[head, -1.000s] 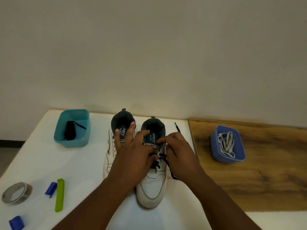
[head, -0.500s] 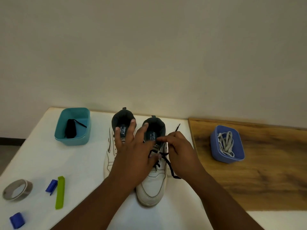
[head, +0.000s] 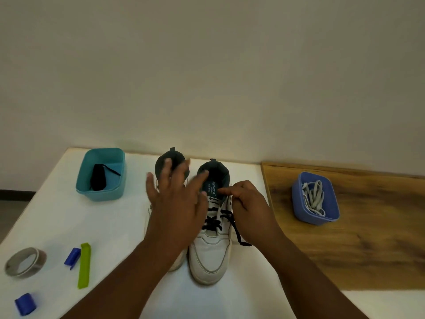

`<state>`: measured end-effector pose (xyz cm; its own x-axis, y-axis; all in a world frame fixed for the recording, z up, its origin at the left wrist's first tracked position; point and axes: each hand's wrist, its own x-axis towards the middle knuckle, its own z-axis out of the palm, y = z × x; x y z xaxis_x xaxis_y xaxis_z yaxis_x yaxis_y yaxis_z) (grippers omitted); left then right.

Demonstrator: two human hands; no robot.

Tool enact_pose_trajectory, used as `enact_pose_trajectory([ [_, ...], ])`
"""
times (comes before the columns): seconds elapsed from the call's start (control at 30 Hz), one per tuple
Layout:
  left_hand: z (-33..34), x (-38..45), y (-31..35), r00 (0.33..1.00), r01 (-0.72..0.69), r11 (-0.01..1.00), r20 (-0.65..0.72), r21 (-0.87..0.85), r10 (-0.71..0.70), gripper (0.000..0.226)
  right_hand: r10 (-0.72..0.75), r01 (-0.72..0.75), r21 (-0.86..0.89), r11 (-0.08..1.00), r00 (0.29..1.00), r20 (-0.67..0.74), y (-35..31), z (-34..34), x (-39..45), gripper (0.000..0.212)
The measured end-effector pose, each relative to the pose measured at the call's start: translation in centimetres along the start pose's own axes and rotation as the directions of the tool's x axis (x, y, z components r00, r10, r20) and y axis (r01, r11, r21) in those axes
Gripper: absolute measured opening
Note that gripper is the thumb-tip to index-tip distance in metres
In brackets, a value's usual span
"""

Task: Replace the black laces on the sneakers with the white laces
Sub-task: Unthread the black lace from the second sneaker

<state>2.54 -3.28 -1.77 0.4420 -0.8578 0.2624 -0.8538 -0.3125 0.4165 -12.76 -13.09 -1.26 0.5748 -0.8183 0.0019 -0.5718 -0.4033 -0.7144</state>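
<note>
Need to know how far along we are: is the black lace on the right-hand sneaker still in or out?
Partly in. The black lace still crosses the lower eyelets of the sneaker; its upper eyelets look bare.

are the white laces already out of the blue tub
No, the white laces lie bundled inside the blue tub on the wooden board, with neither hand near them.

Single head-worn view, forward and downward, close above table (head: 57, 226) against wall (head: 207, 65).
</note>
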Motion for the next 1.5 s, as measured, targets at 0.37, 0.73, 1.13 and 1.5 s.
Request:
enact_pose_trajectory([
  [0.37, -1.2, 0.5, -0.5, 0.956, 0.106, 0.983, -0.257, -0.152, -0.143, 0.015, 0.005, -0.005, 0.007, 1.0, 1.0, -0.02, 0.3, 0.1, 0.1, 0.043],
  [0.73, -5.3, 1.5, 0.4, 0.724, -0.047, 0.463, -0.35, -0.885, -0.594, 0.026, 0.021, -0.022, -0.002, 1.0, 0.997, -0.072, 0.5, 0.2, -0.1, 0.026],
  [1.13, -2.9, 0.4, -0.2, 0.965, 0.116, 0.97, -0.206, -0.211, -0.16, 0.069, -0.041, 0.04, -0.043, 0.998, 0.999, -0.011, 0.9, 0.4, -0.4, 0.018],
  [1.5, 0.3, -0.6, -0.3, 0.99, 0.024, 0.994, 0.139, 0.104, -0.039, 0.009, -0.068, 0.068, -0.009, 0.998, 0.996, -0.051, 1.3, -0.1, 0.1, 0.033],
])
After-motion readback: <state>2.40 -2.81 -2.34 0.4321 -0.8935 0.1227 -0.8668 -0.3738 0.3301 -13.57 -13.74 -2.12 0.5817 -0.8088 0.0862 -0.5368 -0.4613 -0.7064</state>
